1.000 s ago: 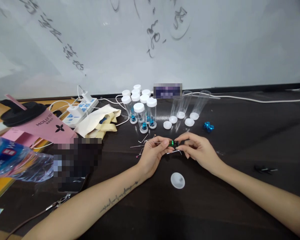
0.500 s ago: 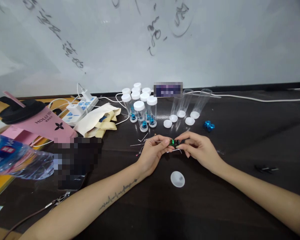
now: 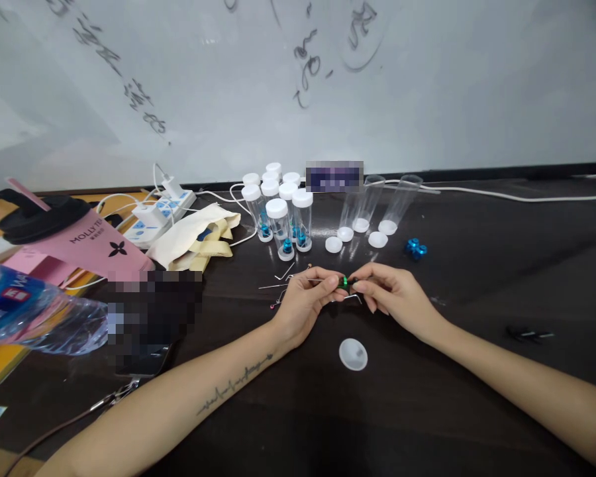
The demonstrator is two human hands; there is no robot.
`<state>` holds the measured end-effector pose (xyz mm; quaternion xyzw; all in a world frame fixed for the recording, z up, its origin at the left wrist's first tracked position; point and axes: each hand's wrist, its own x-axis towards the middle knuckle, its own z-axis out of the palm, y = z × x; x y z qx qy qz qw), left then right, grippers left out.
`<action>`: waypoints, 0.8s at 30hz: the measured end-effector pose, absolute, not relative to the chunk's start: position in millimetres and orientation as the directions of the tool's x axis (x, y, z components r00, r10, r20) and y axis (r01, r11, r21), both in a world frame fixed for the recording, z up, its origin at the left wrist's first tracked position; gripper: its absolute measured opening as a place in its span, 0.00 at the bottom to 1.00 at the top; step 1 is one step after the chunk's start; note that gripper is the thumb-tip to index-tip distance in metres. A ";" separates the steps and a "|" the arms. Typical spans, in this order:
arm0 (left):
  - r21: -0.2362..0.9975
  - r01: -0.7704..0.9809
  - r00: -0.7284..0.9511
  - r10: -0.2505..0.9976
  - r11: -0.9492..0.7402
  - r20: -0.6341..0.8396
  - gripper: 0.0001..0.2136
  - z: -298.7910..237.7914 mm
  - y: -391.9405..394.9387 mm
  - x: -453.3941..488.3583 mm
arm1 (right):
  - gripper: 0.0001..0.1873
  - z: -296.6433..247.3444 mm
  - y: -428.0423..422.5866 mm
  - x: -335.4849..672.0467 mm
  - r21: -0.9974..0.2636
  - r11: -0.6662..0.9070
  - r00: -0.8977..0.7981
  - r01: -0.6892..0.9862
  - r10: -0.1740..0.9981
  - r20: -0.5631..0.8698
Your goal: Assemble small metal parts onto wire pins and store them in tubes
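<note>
A small green cylindrical part (image 3: 346, 282) with a black end is pinched between the fingertips of my left hand (image 3: 312, 298). My right hand (image 3: 390, 291) grips the black end from the other side, its thumb and forefinger closed on it and covering most of it. Thin metal pins and L-shaped keys (image 3: 284, 272) lie on the dark table around my left fingers. Closer to me, between the forearms, sits a round translucent white dish (image 3: 352, 355) with something small and grey in it. Several shiny blue metal parts (image 3: 416, 248) rest beyond my right hand.
Several white-capped clear tubes (image 3: 279, 228) with blue parts inside stand at the back. Uncapped tubes (image 3: 400, 202) and loose white caps (image 3: 334, 245) are right of them. On the left are a pink cup (image 3: 102, 245), a plastic bottle (image 3: 34, 311), a power strip (image 3: 146, 228) and cables.
My right fingertips have closed further over the black end, so less of it shows. Both hands otherwise stay in nearly the same place.
</note>
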<state>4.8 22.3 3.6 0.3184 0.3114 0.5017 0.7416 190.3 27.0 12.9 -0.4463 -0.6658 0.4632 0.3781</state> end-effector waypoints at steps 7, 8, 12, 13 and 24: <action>0.781 -0.559 0.307 0.945 0.278 -0.117 0.07 0.6 22.0 4.7 | 0.13 10.5 28.1 191.0 -0.952 0.159 -0.340 0.261 0.938 0.064; 0.780 -0.563 0.301 0.947 0.275 -0.116 0.07 0.6 22.1 4.8 | 0.13 10.5 28.3 190.9 -0.953 0.156 -0.340 0.259 0.938 0.061; 0.776 -0.568 0.286 0.950 0.275 -0.127 0.08 1.9 22.1 5.2 | 0.11 11.8 28.3 190.1 -0.953 0.158 -0.332 0.257 0.941 0.067; 0.774 -0.569 0.285 0.950 0.276 -0.129 0.08 2.5 22.0 5.3 | 0.11 12.5 28.1 189.8 -0.954 0.160 -0.331 0.253 0.941 0.070; 0.762 -0.589 0.273 0.954 0.270 -0.127 0.06 2.3 21.7 5.7 | 0.14 12.1 28.3 188.6 -0.961 0.161 -0.315 0.223 0.945 0.085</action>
